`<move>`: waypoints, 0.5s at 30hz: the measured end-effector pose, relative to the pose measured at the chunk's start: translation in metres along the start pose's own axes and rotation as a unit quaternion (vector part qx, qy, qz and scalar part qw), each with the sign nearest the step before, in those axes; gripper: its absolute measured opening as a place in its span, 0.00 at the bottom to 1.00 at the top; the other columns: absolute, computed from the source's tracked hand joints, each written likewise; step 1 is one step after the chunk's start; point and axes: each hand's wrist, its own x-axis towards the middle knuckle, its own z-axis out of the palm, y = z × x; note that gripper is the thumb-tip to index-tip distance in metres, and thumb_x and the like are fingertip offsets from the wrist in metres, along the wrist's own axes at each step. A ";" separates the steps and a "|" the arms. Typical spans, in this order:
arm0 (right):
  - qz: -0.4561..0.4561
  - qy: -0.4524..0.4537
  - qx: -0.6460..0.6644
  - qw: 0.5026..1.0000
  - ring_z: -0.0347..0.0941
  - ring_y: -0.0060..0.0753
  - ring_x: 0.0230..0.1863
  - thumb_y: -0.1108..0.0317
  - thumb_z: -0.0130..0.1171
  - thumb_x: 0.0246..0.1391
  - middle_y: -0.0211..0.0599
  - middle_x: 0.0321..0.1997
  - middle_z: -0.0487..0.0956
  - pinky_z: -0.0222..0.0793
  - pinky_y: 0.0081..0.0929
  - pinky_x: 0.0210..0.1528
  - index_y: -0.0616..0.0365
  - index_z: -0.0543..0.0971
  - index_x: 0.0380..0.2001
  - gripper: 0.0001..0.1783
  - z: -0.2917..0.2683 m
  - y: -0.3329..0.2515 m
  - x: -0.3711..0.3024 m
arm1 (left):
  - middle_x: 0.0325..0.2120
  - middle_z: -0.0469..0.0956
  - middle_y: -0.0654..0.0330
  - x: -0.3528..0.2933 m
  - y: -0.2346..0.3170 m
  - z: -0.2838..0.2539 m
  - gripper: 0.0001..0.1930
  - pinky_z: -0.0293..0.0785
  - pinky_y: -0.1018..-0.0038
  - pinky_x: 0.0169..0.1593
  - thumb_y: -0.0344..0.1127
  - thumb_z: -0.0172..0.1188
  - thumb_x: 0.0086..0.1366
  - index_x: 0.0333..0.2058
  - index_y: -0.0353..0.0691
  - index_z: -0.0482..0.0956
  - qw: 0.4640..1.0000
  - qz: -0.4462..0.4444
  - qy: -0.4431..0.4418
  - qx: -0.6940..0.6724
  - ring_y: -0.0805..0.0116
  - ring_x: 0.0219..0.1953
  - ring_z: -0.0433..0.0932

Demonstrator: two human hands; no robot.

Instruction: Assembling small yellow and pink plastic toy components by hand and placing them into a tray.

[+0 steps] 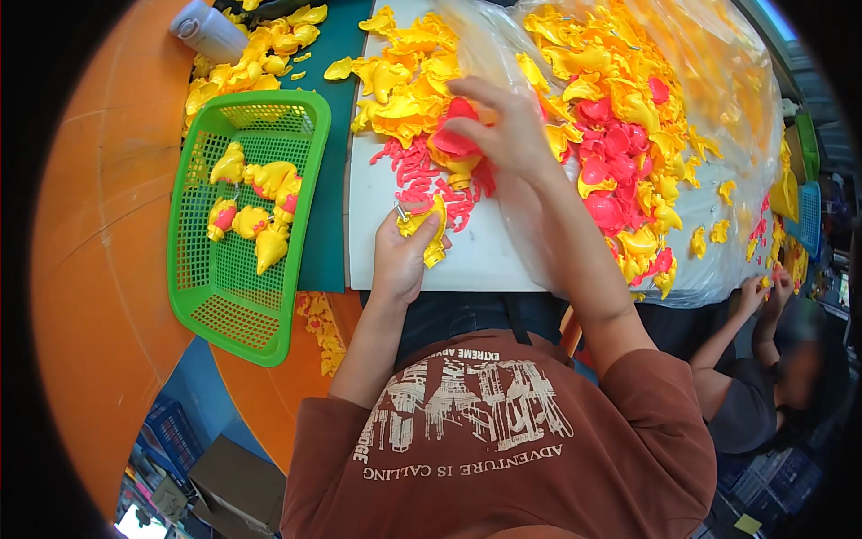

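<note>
My left hand (404,256) is closed round a yellow molded plastic piece (435,235) with a small metal pin sticking out, just over the near edge of the white tabletop. Farther up, my right hand (514,135), slightly blurred, has thumb and forefinger apart above a red rounded plastic piece (460,133). The thumb overlaps that piece; whether it touches cannot be made out. Against the red piece sits a yellow part (456,169). Thin pinkish-red plastic bits (413,175) are strewn around them.
A green basket (310,180) at the left holds several yellow figures (269,180) with red patches. Yellow pieces (404,81) are heaped beyond my hands. A red-and-yellow pile (620,153) lies on clear plastic sheeting (718,90). A bottle (208,31) stands far left; another person (750,368) works at right.
</note>
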 end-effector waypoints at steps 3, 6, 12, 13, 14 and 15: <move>0.033 0.094 0.036 0.994 0.77 0.35 0.40 0.69 0.64 0.45 0.39 0.38 0.81 0.70 0.26 0.44 0.59 0.80 0.39 0.15 -0.012 -0.010 -0.007 | 0.31 0.75 0.55 -0.002 0.000 0.001 0.11 0.76 0.75 0.32 0.25 0.54 0.62 0.43 0.35 0.67 0.999 0.001 0.016 -0.030 0.68 0.28 0.77; -0.100 0.142 -0.096 0.980 0.74 0.38 0.34 0.69 0.64 0.44 0.41 0.33 0.78 0.70 0.29 0.39 0.60 0.79 0.33 0.11 -0.006 -0.014 -0.023 | 0.33 0.75 0.54 -0.004 0.006 0.014 0.13 0.78 0.72 0.35 0.24 0.53 0.62 0.45 0.34 0.66 0.998 0.016 0.041 -0.053 0.66 0.30 0.78; -0.147 0.007 -0.216 0.965 0.72 0.40 0.41 0.73 0.64 0.40 0.39 0.39 0.75 0.69 0.33 0.42 0.60 0.77 0.35 0.14 0.008 -0.014 -0.037 | 0.36 0.75 0.51 0.006 0.005 0.013 0.14 0.78 0.72 0.35 0.23 0.52 0.62 0.47 0.34 0.66 0.997 0.034 0.041 -0.057 0.65 0.31 0.78; -0.142 0.000 -0.199 0.970 0.72 0.41 0.41 0.73 0.64 0.41 0.39 0.39 0.76 0.69 0.33 0.44 0.60 0.77 0.35 0.14 0.007 -0.012 -0.036 | 0.36 0.75 0.51 0.006 0.006 0.012 0.14 0.78 0.72 0.34 0.23 0.52 0.62 0.47 0.34 0.66 0.995 0.040 0.050 -0.070 0.66 0.31 0.78; -0.144 -0.001 -0.197 0.970 0.72 0.41 0.41 0.73 0.64 0.41 0.39 0.39 0.76 0.69 0.33 0.44 0.60 0.77 0.35 0.14 0.006 -0.009 -0.038 | 0.36 0.75 0.51 0.007 0.006 0.012 0.14 0.78 0.72 0.34 0.23 0.52 0.62 0.47 0.34 0.66 0.995 0.042 0.052 -0.070 0.66 0.31 0.78; -0.126 0.033 -0.160 0.979 0.73 0.38 0.40 0.74 0.63 0.43 0.39 0.38 0.76 0.70 0.31 0.42 0.61 0.77 0.35 0.12 0.003 -0.008 -0.039 | 0.37 0.75 0.51 0.007 0.006 0.013 0.14 0.78 0.72 0.36 0.23 0.51 0.63 0.48 0.34 0.65 0.995 0.043 0.059 -0.063 0.66 0.32 0.78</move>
